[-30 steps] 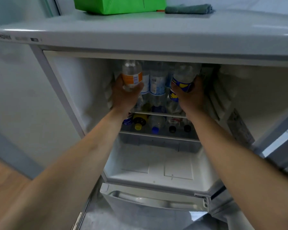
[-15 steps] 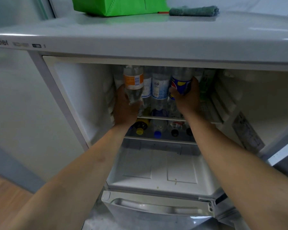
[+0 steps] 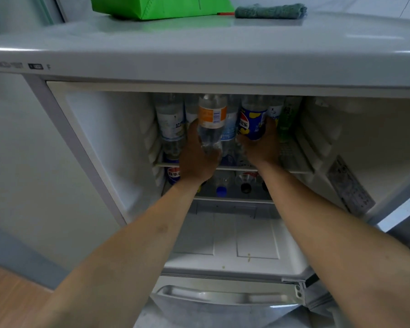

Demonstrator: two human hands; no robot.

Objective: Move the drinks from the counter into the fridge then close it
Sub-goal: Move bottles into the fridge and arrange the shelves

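Soft, dim light; fridge top (image 3: 199, 50) shows pale glare, the interior lies in shadow, edges bend and blur.

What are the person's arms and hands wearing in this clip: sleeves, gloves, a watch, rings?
Nothing visible. Both forearms are bare as far up as the frame shows, with no sleeves or cuffs. The left hand and right hand are bare too: no gloves, watch or wristband. Most of the fingers are hidden behind bottles, so rings cannot be ruled out.
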